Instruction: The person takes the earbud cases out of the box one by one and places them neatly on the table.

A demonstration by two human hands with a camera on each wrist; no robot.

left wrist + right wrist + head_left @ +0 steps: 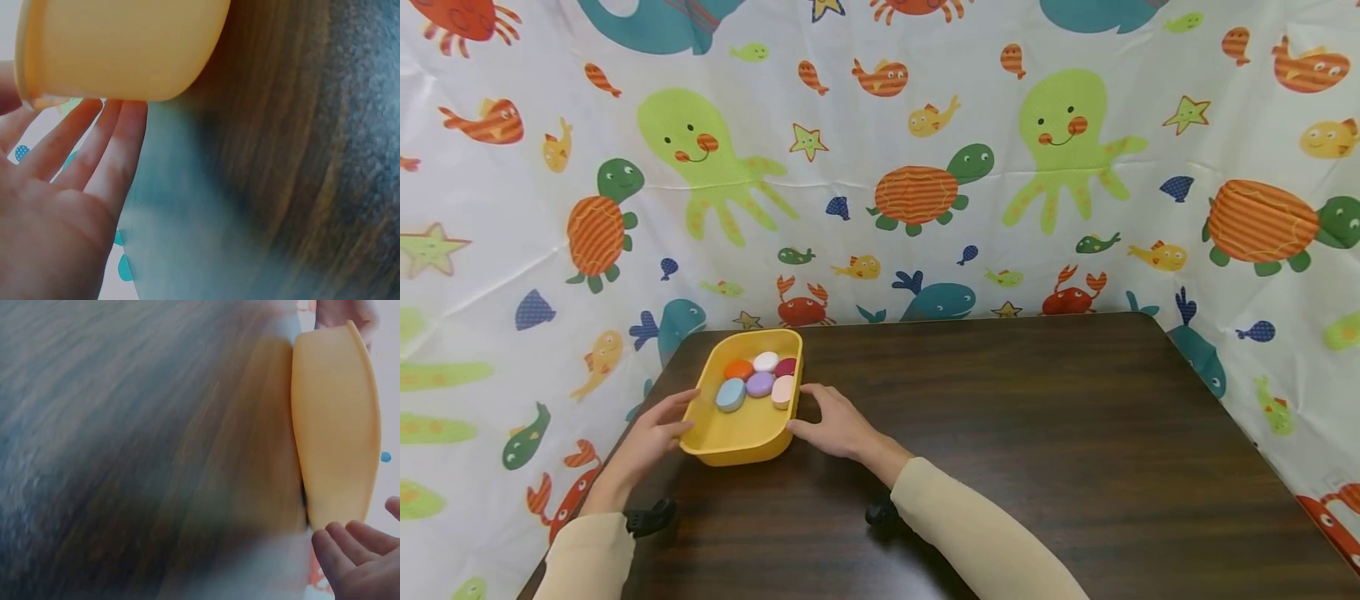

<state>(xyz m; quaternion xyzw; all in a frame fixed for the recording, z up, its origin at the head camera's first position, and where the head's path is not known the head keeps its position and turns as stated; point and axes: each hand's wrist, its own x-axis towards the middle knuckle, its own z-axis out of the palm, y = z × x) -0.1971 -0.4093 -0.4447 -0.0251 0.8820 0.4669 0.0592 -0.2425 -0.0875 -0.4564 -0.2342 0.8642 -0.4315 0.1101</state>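
A shallow yellow plastic tray point(722, 429) sits at the far left of the table. In it lie several smooth, rounded pieces: a light blue one point(731, 395), a purple one point(760, 384), an orange one point(739, 369), and white, dark red and pale pink ones. My left hand point(655, 433) grips the tray's left side, thumb over the rim and long fingers against the outer wall point(125, 50). At the right side, my right hand point(835, 423) touches the tray with nearly straight fingertips; in the right wrist view its thumb stands apart from the wall point(334, 425).
Dark wood-grain table point(1000, 417) extends far to the right of the tray. A white curtain point(865, 142) printed with sea animals hangs behind the table and along both sides. Black straps with small devices point(651, 518) sit on the wrists.
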